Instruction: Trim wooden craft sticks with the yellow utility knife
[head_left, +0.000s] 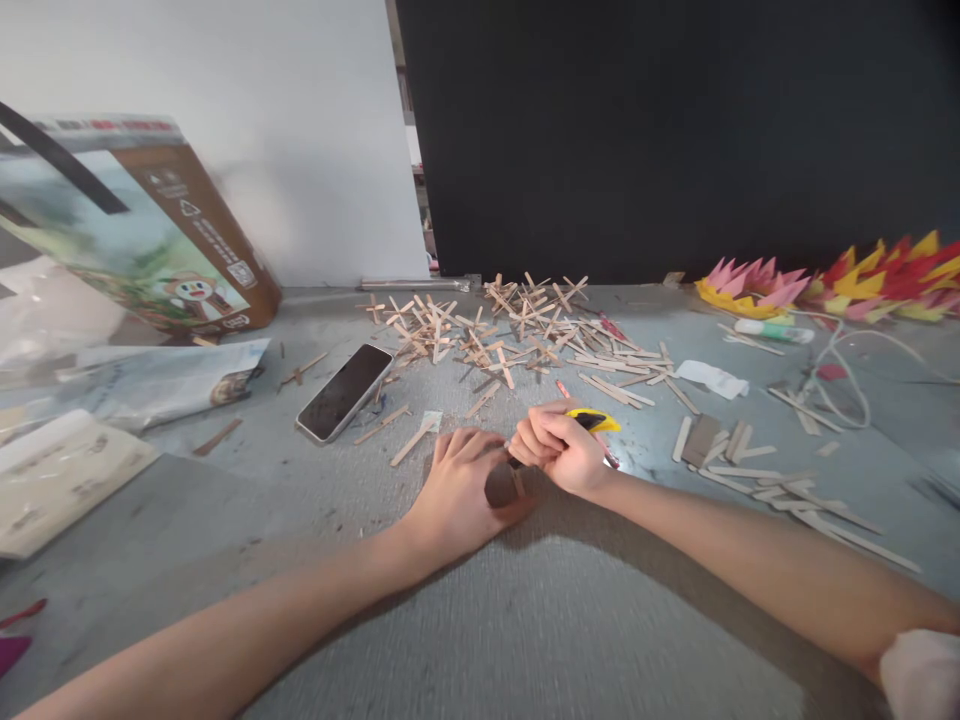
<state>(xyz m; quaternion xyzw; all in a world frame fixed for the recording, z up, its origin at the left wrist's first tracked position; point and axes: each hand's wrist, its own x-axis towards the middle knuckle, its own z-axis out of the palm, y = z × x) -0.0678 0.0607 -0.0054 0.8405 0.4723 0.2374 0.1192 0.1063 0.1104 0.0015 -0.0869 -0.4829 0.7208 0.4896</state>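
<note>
My right hand (559,447) is closed around a yellow utility knife (596,421), its tip pointing down toward my left hand. My left hand (459,487) lies on the grey surface with fingers curled, pressing down a small brown wooden piece (501,485) that shows at the thumb side. The knife tip meets this piece between the two hands. Behind the hands spreads a heap of wooden stick crosses (510,325).
A black phone (344,391) lies left of the hands. A tilted cardboard box (142,230) and papers (67,475) sit far left. Loose flat sticks (765,480), a white cable (847,380), a glue stick (772,330) and coloured paper flowers (825,280) lie at right.
</note>
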